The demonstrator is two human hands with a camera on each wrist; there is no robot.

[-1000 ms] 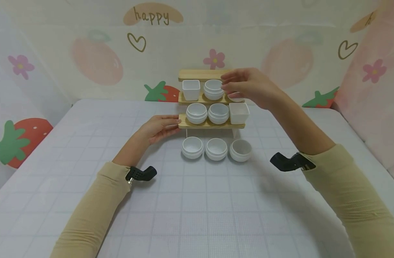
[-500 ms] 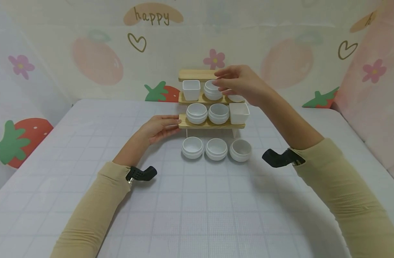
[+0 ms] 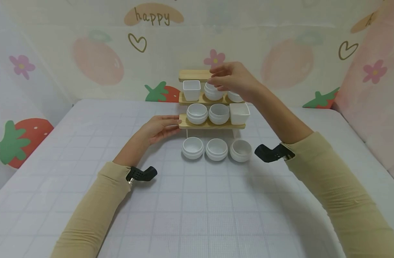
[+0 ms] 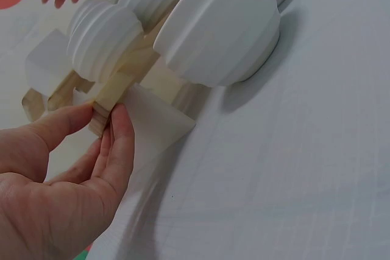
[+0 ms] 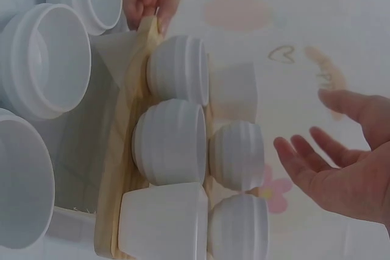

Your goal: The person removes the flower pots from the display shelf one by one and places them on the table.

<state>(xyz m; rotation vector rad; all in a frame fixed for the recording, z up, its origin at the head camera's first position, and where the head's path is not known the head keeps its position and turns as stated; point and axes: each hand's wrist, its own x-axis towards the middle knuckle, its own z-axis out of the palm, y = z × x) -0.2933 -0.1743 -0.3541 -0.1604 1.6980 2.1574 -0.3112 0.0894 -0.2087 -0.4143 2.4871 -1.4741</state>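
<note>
A tiered wooden rack [image 3: 213, 126] stands at the back of the table, bearing white pots on two tiers. My left hand [image 3: 159, 129] pinches the left end of its lowest board [image 4: 116, 89] between thumb and fingers. My right hand [image 3: 234, 79] hovers at the upper tiers, fingers apart and holding nothing. In the head view it overlaps the middle-tier round pot [image 3: 213, 94]; the right wrist view shows a gap between the fingers and that pot [image 5: 237, 155]. A square pot [image 3: 191, 90] sits left of it. Another square pot [image 3: 239, 114] is at the lowest board's right end.
Three round white pots, the left one [image 3: 192, 148], the middle one [image 3: 216, 149] and the right one [image 3: 240, 151], stand in a row on the table before the rack. A patterned wall cloth [image 3: 171, 46] hangs close behind. The top board [image 3: 193, 75] is partly behind my right hand.
My right hand has moved left and slightly up, from the right-hand pot on the middle tier to over the middle one. My left hand keeps its grip on the rack.
</note>
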